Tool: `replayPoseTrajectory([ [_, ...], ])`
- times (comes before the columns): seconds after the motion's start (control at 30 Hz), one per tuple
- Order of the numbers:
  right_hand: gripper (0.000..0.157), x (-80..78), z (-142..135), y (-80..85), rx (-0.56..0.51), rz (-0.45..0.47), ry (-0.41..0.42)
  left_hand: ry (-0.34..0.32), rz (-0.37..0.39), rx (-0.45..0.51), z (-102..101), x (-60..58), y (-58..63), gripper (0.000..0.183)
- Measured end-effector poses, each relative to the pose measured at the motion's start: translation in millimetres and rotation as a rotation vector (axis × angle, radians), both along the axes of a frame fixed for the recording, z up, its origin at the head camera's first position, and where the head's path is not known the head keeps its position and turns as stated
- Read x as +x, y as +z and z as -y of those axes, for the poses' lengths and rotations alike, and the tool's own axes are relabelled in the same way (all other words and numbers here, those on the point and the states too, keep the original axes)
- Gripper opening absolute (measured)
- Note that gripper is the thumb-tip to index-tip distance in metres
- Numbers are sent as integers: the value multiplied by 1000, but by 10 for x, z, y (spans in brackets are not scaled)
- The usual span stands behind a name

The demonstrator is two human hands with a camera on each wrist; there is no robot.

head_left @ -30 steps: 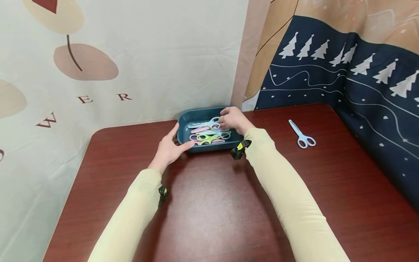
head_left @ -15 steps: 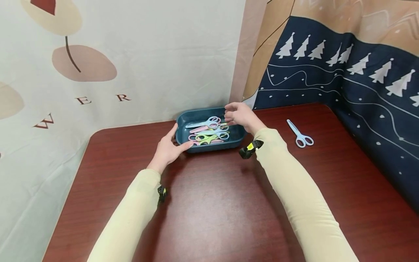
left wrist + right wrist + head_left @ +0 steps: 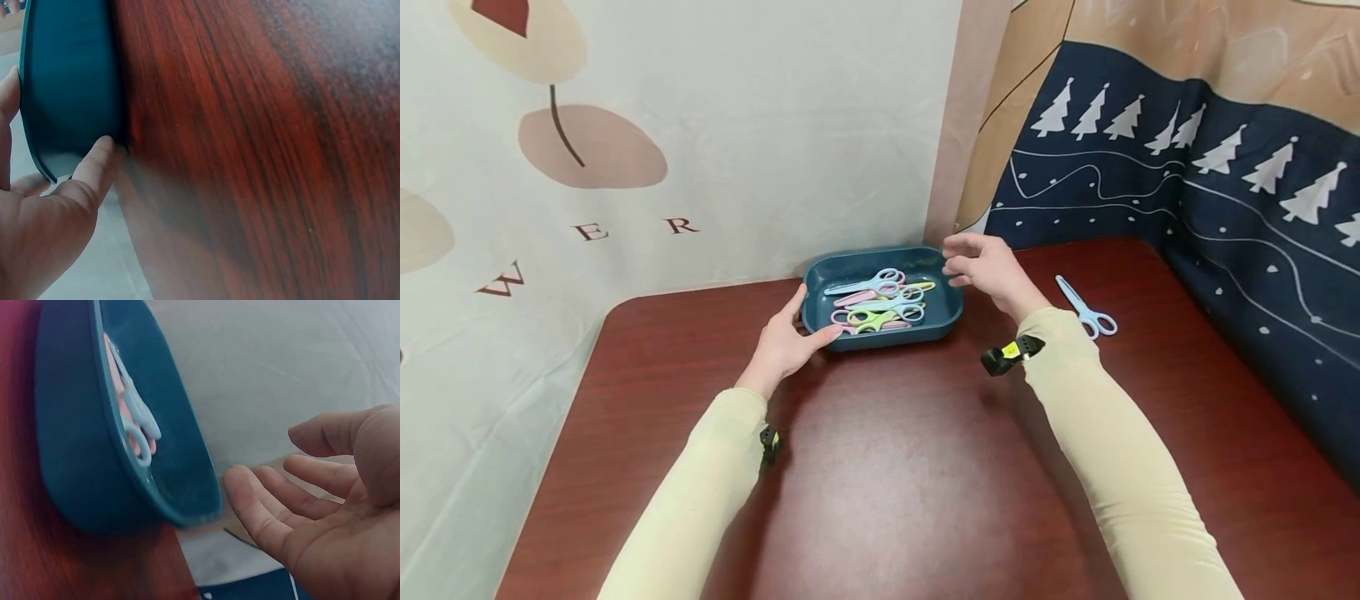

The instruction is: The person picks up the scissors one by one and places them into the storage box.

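Observation:
In the head view, a dark teal bin [image 3: 936, 332] stands at the table's back edge, with several pastel scissors [image 3: 880, 302] in blue, pink and green piled inside. My left hand [image 3: 781, 343] rests against its left end, the straight thumb on the front wall and the fingers spread along the side; the left wrist view has this hand [image 3: 56, 219] close up. Just off the bin's right end hovers my right hand [image 3: 992, 268], holding nothing. Its fingers look loosely bent in the right wrist view. One pair of light blue scissors [image 3: 1084, 307] lies alone to the right, its handles partly behind the right sleeve.
The dark red wooden table [image 3: 880, 467] stretches forward from the bin. Behind it hangs a pale printed cloth [image 3: 760, 150], and a navy cloth with white trees [image 3: 1150, 167] borders the right side.
My right hand has withdrawn from over the scissors to the right, past the bin's end. A yellow-green pair's tip now shows inside. The left hand stays at the bin.

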State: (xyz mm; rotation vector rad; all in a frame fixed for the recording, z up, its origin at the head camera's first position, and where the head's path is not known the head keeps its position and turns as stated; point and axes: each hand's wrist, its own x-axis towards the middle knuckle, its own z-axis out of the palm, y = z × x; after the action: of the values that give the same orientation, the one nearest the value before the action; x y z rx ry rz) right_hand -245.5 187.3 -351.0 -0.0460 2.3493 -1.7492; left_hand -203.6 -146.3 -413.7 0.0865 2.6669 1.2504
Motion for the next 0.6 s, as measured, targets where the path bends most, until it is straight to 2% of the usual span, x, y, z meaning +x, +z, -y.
replayPoseTrajectory([
  [0.33, 45, 141, -299, -91, 36, -59, -101, -3, 6, -4, 5, 16, 8, 105],
  [0.6, 45, 255, -531, -173, 19, -101, -166, -10, -7, -23, 11, 4, 1, 104],
])
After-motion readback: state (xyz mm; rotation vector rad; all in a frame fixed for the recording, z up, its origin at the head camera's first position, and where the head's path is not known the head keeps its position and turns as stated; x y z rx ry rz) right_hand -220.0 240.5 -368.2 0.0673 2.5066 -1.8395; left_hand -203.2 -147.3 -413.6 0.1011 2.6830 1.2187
